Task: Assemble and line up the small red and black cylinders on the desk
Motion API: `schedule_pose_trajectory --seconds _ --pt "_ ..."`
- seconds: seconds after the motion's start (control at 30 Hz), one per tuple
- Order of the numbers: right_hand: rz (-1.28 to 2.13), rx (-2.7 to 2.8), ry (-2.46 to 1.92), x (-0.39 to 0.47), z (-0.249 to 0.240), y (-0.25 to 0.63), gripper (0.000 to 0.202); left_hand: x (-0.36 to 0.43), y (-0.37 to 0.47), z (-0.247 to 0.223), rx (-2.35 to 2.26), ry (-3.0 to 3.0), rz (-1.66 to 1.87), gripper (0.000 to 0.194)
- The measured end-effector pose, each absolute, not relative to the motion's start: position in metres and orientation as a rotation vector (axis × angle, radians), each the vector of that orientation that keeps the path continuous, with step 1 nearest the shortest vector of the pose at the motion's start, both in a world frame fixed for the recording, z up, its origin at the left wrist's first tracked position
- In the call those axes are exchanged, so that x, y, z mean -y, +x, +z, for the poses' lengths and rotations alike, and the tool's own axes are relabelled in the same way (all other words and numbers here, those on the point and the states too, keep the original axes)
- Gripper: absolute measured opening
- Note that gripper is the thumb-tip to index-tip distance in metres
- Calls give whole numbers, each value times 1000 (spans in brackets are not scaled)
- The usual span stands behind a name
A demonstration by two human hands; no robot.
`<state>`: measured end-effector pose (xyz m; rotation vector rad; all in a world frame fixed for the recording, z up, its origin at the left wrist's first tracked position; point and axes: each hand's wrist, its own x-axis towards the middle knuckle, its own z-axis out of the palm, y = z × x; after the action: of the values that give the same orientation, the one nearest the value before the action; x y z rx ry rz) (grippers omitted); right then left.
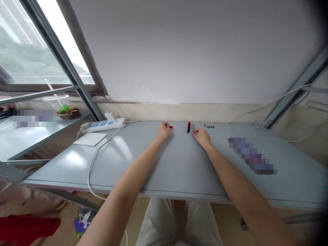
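Near the back of the grey desk [176,160], my left hand [163,130] is closed on a small red piece [171,127] that pokes out past the fingers to the right. Its exact kind is too small to tell. My right hand [202,136] is pinched at a small clear plastic piece [193,127], partly hidden by the fingers. Just left of that lies a short red-and-black stick-shaped item [189,127], touched by neither hand as far as I can see. Several small dark metal bits [209,126] sit in a row behind my right hand.
A white power strip [104,125] stands at the back left beside a flat white square [90,139]. A white cable [93,160] crosses the desk's left side and hangs over the front edge. A blurred-out long object [251,155] lies at right. Metal posts [87,92] flank the desk.
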<state>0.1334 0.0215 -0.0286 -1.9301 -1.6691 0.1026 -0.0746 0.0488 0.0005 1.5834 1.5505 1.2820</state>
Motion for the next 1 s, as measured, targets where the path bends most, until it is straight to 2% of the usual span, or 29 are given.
schedule_pose_trajectory --seconds 0.1,0.37,0.5,0.67,1.0 --pt "120 1691 -1946 -20 -26 134 20 -35 -65 -6 -1498 1551 1269 22" --pt "180 1857 -1967 -13 -10 129 16 -10 -52 -11 -1302 1609 1286 19" --pt "571 1825 -1695 -9 -2 112 39 -9 -51 -8 -1172 1562 1270 18" --pt "970 1665 -1375 -3 1 97 37 -8 -48 -8 -1087 1518 1246 18" --pt "899 1621 -1432 -2 7 100 27 -8 -53 -2 -1199 1366 1280 18"
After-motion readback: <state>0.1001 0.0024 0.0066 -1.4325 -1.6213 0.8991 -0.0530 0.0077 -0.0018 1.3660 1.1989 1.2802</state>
